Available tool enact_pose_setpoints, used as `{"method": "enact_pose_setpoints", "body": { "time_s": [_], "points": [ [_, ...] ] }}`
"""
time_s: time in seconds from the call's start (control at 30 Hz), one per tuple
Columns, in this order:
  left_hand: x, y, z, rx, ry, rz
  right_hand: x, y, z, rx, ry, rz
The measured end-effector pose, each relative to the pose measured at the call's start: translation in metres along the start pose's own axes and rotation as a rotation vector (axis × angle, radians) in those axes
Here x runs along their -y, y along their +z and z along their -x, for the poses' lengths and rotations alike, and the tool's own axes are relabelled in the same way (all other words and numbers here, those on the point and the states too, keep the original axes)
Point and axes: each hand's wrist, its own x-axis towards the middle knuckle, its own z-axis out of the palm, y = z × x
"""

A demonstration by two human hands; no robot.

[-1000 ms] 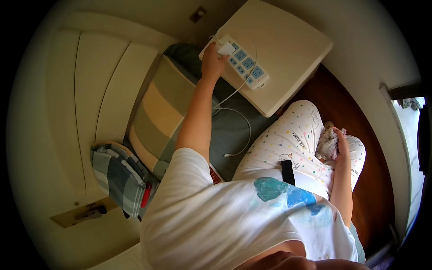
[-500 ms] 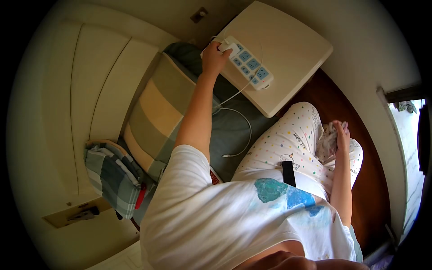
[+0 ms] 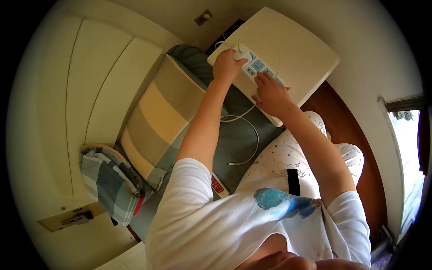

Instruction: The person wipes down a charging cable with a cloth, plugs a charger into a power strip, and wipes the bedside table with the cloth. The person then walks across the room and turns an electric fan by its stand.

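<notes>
A white power strip (image 3: 250,71) with blue socket faces lies on the cream bedside table (image 3: 299,47). At its far end, the fingers of my left hand (image 3: 227,67) are closed around a white charger plug (image 3: 243,56), which sits at the sockets. Whether its pins are fully in is hidden. My right hand (image 3: 273,95) lies across the near end of the strip, fingertips on the sockets and thumb at the side, covering much of that end. A white cable (image 3: 257,139) loops down from the table, its small connector (image 3: 231,164) lying on the dark green bed sheet.
A striped pillow (image 3: 159,112) leans against the padded headboard (image 3: 101,85) on the left. A folded plaid cloth (image 3: 105,180) lies below it. A red and white remote-like object (image 3: 219,185) rests by my side. A wall socket (image 3: 203,17) is behind the table.
My right hand has come up from beside my knees onto the power strip. My left hand stays on the charger plug. The view has shifted slightly.
</notes>
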Motion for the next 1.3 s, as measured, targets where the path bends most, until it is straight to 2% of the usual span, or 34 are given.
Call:
{"method": "enact_pose_setpoints", "body": {
  "time_s": [0.1,0.17,0.3,0.43,0.5,0.63,0.7,0.73,0.8,0.93,1.0,1.13,1.3],
  "points": [
    [0.003,-0.002,-0.008,0.043,0.027,-0.015,-0.002,-0.007,-0.002,0.097,-0.010,-0.034],
    [-0.004,-0.011,-0.017,0.196,-0.084,-0.020,0.000,0.003,-0.004,0.090,0.004,0.013],
    [-0.008,-0.004,-0.003,0.032,0.048,-0.143,0.002,0.006,-0.005,0.032,-0.024,0.144],
    [-0.002,-0.007,-0.006,0.097,-0.082,0.004,0.000,0.003,-0.004,0.040,-0.072,0.069],
    [-0.008,-0.005,-0.003,-0.002,0.064,-0.149,0.002,0.009,-0.005,-0.010,-0.038,0.128],
    [-0.025,-0.016,-0.008,-0.032,0.027,-0.113,0.000,0.006,-0.003,-0.012,-0.035,0.079],
    [-0.041,-0.025,-0.014,-0.194,0.230,-0.124,0.007,0.004,-0.005,0.065,0.012,0.137],
    [-0.040,-0.028,-0.017,-0.199,0.228,-0.128,0.007,0.005,-0.005,0.063,0.006,0.137],
    [-0.040,-0.035,-0.031,-0.045,0.085,-0.134,0.002,0.008,-0.003,0.019,-0.021,0.131],
    [-0.012,-0.015,-0.032,-0.030,0.026,-0.079,0.000,0.011,0.000,-0.021,-0.014,0.118],
    [-0.002,-0.005,-0.029,0.043,-0.102,0.076,-0.002,0.011,0.000,-0.030,-0.027,0.061],
    [0.008,0.009,-0.027,-0.060,-0.090,0.179,-0.002,0.013,-0.001,-0.008,-0.016,0.075],
    [0.002,0.012,-0.030,-0.048,0.001,-0.060,-0.001,0.013,0.000,-0.014,-0.016,0.071]
  ]
}}
